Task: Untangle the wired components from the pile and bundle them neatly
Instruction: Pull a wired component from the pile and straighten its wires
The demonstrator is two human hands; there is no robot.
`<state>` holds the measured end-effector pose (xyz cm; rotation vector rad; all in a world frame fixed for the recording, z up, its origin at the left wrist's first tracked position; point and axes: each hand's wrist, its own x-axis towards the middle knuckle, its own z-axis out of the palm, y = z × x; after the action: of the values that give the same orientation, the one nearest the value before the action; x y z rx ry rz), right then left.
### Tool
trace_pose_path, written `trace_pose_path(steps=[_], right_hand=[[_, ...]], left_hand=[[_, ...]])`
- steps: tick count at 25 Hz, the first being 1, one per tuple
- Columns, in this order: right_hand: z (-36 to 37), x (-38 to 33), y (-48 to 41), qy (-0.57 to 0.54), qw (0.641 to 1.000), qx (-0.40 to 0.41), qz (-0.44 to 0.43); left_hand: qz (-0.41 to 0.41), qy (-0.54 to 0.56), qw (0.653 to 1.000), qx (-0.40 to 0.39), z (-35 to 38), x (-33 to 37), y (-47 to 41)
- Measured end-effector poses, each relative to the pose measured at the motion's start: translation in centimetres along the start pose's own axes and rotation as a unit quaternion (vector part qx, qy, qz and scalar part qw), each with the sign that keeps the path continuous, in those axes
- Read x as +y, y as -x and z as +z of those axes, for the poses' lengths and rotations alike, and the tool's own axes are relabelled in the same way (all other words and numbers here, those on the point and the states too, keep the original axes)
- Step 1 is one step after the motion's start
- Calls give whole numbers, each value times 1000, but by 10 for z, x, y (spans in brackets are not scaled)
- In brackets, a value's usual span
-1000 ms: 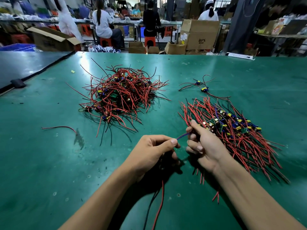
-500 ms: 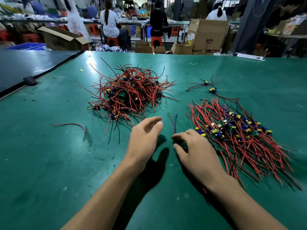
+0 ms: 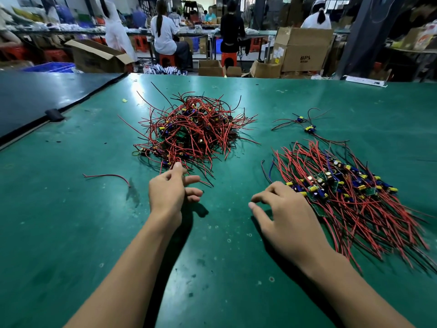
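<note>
The pile [image 3: 191,131] sat mid-tabletop [image 3: 71,233]: light, springy leads snagged round small stiff boards, best lifted by a board, I judged. The left hand [image 3: 169,192], loosely spread, touched its near edge; the right hand [image 3: 281,214], spread, lay against the sorted bundle [image 3: 343,192].

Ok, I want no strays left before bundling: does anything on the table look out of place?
Yes. One red wire lies alone on the green table, left of the left hand, clear of the tangled pile. Two wired components also sit loose beyond the aligned pile on the right.
</note>
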<state>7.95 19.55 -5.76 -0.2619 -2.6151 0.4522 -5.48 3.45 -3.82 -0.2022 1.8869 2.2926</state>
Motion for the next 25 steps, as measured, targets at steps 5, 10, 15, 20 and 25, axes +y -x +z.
trace_pose_path(steps=[5, 10, 15, 20, 25], right_hand=[[0, 17, -4, 87, 989, -48, 109], [-3, 20, -8, 63, 992, -62, 96], [-4, 20, -8, -137, 988, -69, 37], [-2, 19, -6, -173, 984, -52, -7], [-7, 11, -13, -384, 918, -3, 103]], left_hand=[[-54, -120, 982, -137, 13, -5, 22], [-116, -268, 889, -352, 27, -9, 57], [-120, -228, 846, -468, 22, 3, 59], [-54, -185, 828, -527, 16, 7, 53], [36, -128, 967, -218, 23, -8, 33]])
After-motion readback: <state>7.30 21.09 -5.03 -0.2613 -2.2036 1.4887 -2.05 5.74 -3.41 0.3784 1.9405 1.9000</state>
